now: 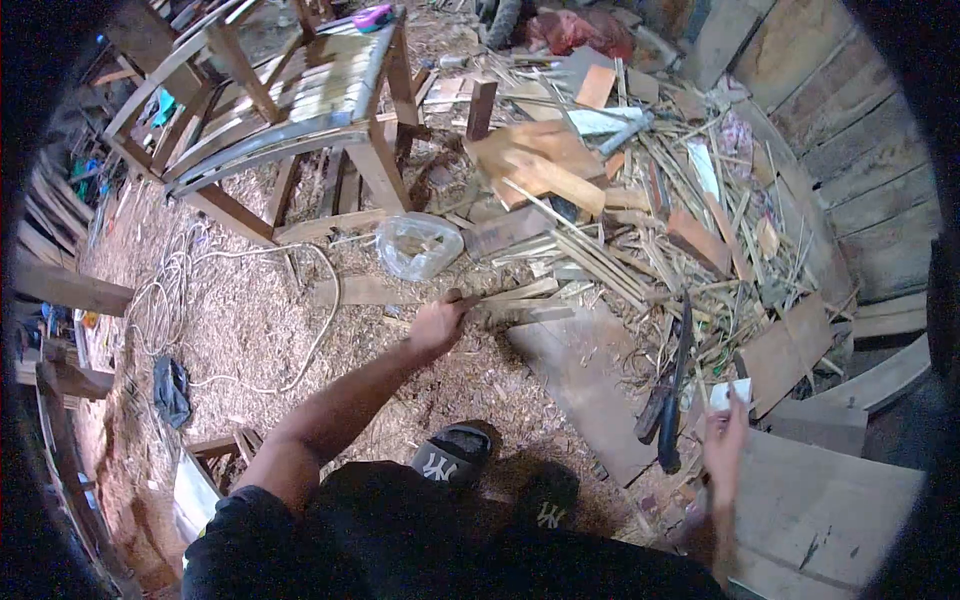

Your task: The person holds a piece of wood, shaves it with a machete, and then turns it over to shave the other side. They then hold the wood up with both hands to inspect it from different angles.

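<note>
Pale wood shavings (pixel 390 395) blanket the floor on my feed, and the wearer's two bare hands are set well apart over it. I have the left hand (pixel 438 328) stretched forward near the middle of the view, its fingers curled at the near end of some thin wooden strips (pixel 520 293); from my distance I cannot tell whether they are clamped on a strip or only touching it. These strips lie at the near-left edge of a scrap pile (pixel 570 185), just right of that hand. I get a clearer read on the other side: the right hand (pixel 724 435) pinches a small white piece (pixel 728 393) between thumb and fingers, though I can't make out whether it is paper or something stiffer. Just left of that hand I find a long dark curved tool (pixel 683 365), beside the right edge of a wide flat board (pixel 590 385). Beyond the left hand sits a clear plastic bag (pixel 402 240), and past it stands a wooden frame (pixel 380 175) with a slatted top, bearing a pink item (pixel 373 17). To my left, a pale cord (pixel 160 310) loops across the shavings near a black bag (pixel 172 392). Dark slippers (pixel 450 460) with white lettering show near the bottom, and a plank wall (pixel 870 150) rises at far right.
</note>
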Available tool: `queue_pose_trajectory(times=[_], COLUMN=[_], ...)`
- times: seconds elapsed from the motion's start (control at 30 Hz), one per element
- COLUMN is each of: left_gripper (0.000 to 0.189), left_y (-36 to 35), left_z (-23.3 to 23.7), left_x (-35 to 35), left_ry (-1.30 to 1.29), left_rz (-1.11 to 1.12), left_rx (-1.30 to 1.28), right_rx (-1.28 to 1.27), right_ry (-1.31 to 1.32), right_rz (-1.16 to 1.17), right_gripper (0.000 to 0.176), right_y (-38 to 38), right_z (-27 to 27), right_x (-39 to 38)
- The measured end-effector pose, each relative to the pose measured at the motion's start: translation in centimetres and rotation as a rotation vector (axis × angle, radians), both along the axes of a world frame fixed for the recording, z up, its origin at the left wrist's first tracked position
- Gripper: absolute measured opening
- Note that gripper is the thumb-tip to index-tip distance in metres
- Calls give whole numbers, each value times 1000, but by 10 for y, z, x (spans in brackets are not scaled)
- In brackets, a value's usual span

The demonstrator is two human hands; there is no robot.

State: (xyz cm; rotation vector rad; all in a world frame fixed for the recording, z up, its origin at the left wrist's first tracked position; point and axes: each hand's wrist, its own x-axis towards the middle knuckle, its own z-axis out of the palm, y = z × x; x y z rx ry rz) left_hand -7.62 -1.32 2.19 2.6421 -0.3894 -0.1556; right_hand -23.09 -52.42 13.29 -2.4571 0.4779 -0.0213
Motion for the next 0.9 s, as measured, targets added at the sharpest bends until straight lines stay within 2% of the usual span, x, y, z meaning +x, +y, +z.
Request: queue_pose_trajectory(times=[0.07, 0.1, 0.13, 0.17, 0.2, 0.27, 0.3, 0.33, 0.4, 0.43, 0.5, 0.57, 0.67, 0.73, 0.8, 0.87, 0.9], left_gripper=[37, 39, 42, 40, 40, 37, 37, 37, 37, 37, 37, 36, 35, 34, 34, 33, 33], left_y=[15, 18, 20, 20, 15, 7, 4, 2, 2, 4, 8, 8, 5, -4, -12, -18, -22], left_z=[6, 4, 1, 3, 22, 58, 63, 71, 86, 79, 114, 143, 151, 160, 167, 173, 177], left_x=[13, 19, 26, 32, 34, 35, 39, 42, 45, 51, 49, 39, 36, 34, 34, 38, 38], left_ry=[-60, -146, -233, -199, -213, -301, -194, -209, -168, -175, -183, -134, -227, -214, -203, -240, -241], left_rz=[-75, -118, -161, -155, -166, -170, -129, -143, -198, -200, -219, -237, -291, -293, -294, -324, -326], left_rx=[-63, -78, -94, -139, -148, -170, -154, -165, -163, -194, -187, -212, -275, -303, -332, -335, -334], right_rx=[-284, -296, -363, -429, -443, -364, -375, -387, -374, -379, -147, -107, -140, 344, 345, 200, 398], right_ry=[-177, -187, -178, -164, -173, 117, 121, 125, 192, 179, -80, -91, -95, 33, -57, -198, -139], right_rz=[264, 260, 398, 532, 519, 717, 782, 849, 815, 812, 770, 763, 788, 629, 650, 762, 696], right_gripper=[54, 54, 51, 48, 48, 46, 47, 48, 47, 47, 56, 60, 70, 76, 75, 63, 52], right_y=[1, 7, 16, 28, 43, 77, 84, 91, 119, 124, 136, 144, 145, 154, 153, 155, 157], right_z=[53, 81, 108, 134, 157, 194, 194, 188, 179, 164, 125, 102, 101, 107, 95, 92, 87], right_x=[31, 44, 57, 68, 79, 96, 105, 115, 131, 137, 149, 144, 155, 157, 160, 159, 159])
